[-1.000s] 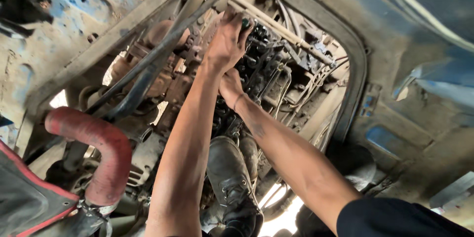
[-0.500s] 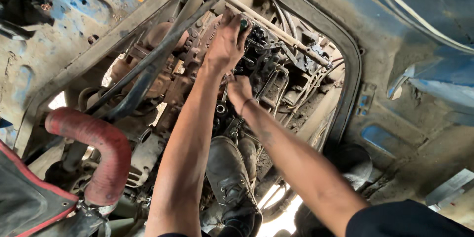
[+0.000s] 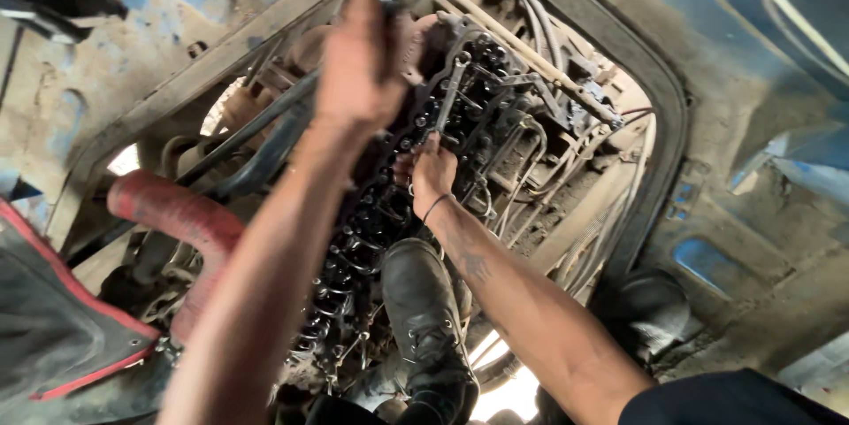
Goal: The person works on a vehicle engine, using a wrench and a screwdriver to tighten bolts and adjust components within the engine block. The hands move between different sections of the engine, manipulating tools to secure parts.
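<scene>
The right hand (image 3: pixel 432 171) is clenched on a slim, greasy metal spanner (image 3: pixel 449 93) over the black engine (image 3: pixel 371 213); whether the blurred left hand (image 3: pixel 361 62) grips anything, I cannot tell.

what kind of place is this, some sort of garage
Most likely a vehicle repair yard or workshop: the view looks down through an opening in a worn blue body panel onto an exposed, oily engine. The right hand holds a wrench to it, beside a red hose.

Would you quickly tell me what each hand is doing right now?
Left hand: raised over the engine, blurred; grip cannot be told.
Right hand: closed on a metal wrench.
</scene>
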